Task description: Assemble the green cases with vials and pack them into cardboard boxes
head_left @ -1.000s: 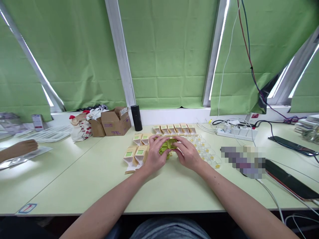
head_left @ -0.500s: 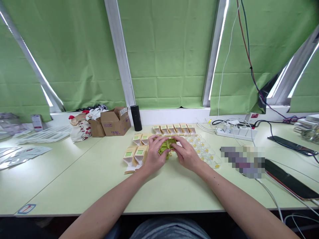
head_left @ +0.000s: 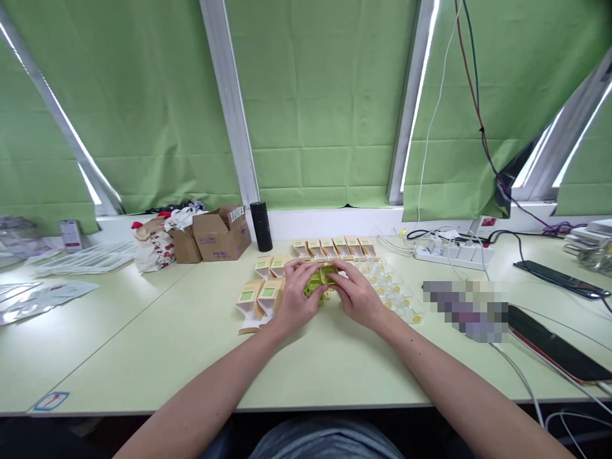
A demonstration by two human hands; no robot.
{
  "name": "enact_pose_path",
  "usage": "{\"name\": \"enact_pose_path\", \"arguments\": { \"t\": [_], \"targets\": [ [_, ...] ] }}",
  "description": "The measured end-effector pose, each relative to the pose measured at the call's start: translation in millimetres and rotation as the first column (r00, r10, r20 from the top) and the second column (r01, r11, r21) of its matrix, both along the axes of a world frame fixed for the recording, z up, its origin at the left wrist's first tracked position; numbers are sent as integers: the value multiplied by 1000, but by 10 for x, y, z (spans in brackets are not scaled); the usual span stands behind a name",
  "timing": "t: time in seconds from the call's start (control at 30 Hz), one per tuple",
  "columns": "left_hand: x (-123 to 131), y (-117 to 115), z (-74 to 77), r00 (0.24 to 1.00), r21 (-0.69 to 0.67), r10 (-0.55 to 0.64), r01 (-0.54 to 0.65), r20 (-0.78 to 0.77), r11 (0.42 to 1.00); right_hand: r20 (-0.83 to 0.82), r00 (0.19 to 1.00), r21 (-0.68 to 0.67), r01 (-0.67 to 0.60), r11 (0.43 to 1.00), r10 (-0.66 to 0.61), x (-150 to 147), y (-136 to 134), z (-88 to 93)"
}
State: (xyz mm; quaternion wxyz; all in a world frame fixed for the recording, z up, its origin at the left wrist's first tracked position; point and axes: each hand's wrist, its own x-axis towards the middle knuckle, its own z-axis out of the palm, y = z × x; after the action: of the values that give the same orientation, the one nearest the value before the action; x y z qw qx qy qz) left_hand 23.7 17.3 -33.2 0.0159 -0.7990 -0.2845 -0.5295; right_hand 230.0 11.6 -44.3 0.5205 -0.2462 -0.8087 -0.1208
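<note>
Small green, cup-like plastic pieces (head_left: 327,275) sit between my hands over the middle of the table. My left hand (head_left: 297,293) curls round them from the left, its thumb at the near side and its fingers over the top. From the right, my right hand (head_left: 357,293) pinches the edge of the green piece, its fingers partly hiding it. Open cardboard boxes (head_left: 258,303) with green windows stand just left of my left hand. Clear plastic pieces with yellow centres (head_left: 396,290) lie in rows by my right hand.
More small boxes (head_left: 333,248) stand in a row behind my hands. A black bottle (head_left: 261,227) and a brown carton (head_left: 220,236) are at the back left. To the right lie a white power strip (head_left: 454,255), cables and a dark phone-like slab (head_left: 559,344).
My fingers have shifted very slightly on the green pieces. Everything else stays in place.
</note>
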Motion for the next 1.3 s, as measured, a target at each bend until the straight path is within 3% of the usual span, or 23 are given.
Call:
{"name": "enact_pose_path", "arguments": {
  "t": [0.27, 0.43, 0.67, 0.87, 1.03, 1.3],
  "targets": [
    [-7, -35, 44, 1000, -15, -30, 31, 6, 999, -181, 983, -182, -55, 982, 21, -13, -1, -35],
    [0, 7, 22, 999, -101, 13, -9, 35, 995, -358, 933, -378, -177, 909, 33, -64, 34, -64],
    [-3, 71, -12, 990, -236, 40, -7, 135, 972, -428, 901, -464, -290, 837, 74, -92, -2, -9],
    [-8, 113, -25, 971, -371, 77, 13, 226, 928, -329, 940, -476, -247, 844, 89, -66, -69, 32],
    [7, 128, -28, 968, -443, 96, 18, 233, 896, -248, 968, -461, -84, 884, -37, -72, -42, 3],
    [22, 107, -54, 976, -433, 68, 30, 208, 901, -275, 957, -418, -32, 908, -93, -65, 8, 6]
  ]
}}
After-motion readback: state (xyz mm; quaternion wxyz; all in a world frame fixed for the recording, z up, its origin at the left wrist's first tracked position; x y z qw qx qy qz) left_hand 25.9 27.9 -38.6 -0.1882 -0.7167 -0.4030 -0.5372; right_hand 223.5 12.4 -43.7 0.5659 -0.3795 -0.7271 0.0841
